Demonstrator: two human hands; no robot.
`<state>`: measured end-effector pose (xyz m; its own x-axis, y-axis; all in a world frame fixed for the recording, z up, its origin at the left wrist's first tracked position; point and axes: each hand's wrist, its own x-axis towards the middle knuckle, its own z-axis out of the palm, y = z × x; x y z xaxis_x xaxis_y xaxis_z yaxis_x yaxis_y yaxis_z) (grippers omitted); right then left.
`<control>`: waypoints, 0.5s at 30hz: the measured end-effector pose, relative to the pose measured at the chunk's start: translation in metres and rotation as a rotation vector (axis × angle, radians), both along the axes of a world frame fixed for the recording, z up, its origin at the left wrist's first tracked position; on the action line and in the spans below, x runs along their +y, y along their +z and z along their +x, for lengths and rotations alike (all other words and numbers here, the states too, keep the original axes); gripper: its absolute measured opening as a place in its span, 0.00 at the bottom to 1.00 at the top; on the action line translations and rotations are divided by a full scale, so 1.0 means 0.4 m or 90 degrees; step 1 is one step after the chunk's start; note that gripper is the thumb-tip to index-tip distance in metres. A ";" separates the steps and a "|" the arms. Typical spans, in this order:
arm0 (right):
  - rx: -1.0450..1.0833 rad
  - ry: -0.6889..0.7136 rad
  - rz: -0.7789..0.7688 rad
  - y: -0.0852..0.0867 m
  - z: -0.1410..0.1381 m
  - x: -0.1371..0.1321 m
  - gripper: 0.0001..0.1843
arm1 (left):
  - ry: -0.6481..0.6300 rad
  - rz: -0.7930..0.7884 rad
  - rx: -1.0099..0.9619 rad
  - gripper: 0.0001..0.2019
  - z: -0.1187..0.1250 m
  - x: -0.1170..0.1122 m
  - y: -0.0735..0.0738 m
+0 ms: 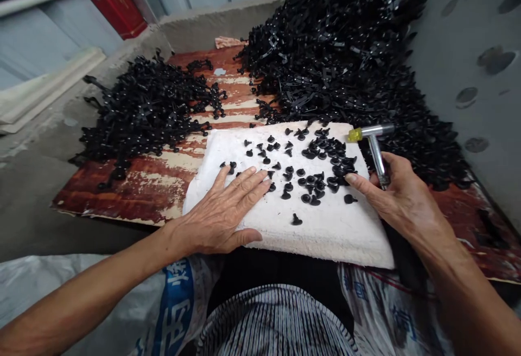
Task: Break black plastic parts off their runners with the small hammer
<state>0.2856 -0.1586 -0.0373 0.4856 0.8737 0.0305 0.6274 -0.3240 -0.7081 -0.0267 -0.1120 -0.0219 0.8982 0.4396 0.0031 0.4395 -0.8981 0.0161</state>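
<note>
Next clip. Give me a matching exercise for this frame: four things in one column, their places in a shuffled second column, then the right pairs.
Things
1. left hand
2. hammer
3. larger black pile
4. red box

Places
a. top left of the view, beyond the board
b. held in the right hand
c. flat on the white pad
d. far right end of the board

Pairs: 1-c, 2-b, 3-d, 4-a

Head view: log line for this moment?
left hand flat on white pad | right hand gripping hammer | black pieces scattered on pad
</note>
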 end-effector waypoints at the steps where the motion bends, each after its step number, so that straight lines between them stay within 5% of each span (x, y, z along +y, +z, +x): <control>1: 0.000 -0.001 -0.003 0.001 0.000 0.000 0.42 | 0.000 0.002 -0.005 0.40 -0.005 -0.008 -0.003; 15: -0.012 -0.032 -0.065 0.042 -0.030 0.005 0.29 | 0.009 0.022 -0.156 0.33 -0.087 -0.057 -0.028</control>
<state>0.2737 -0.1566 -0.0204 0.5287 0.8475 -0.0471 0.6218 -0.4245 -0.6581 -0.0615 -0.1348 -0.0331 0.8626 0.4478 0.2352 0.4384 -0.8939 0.0937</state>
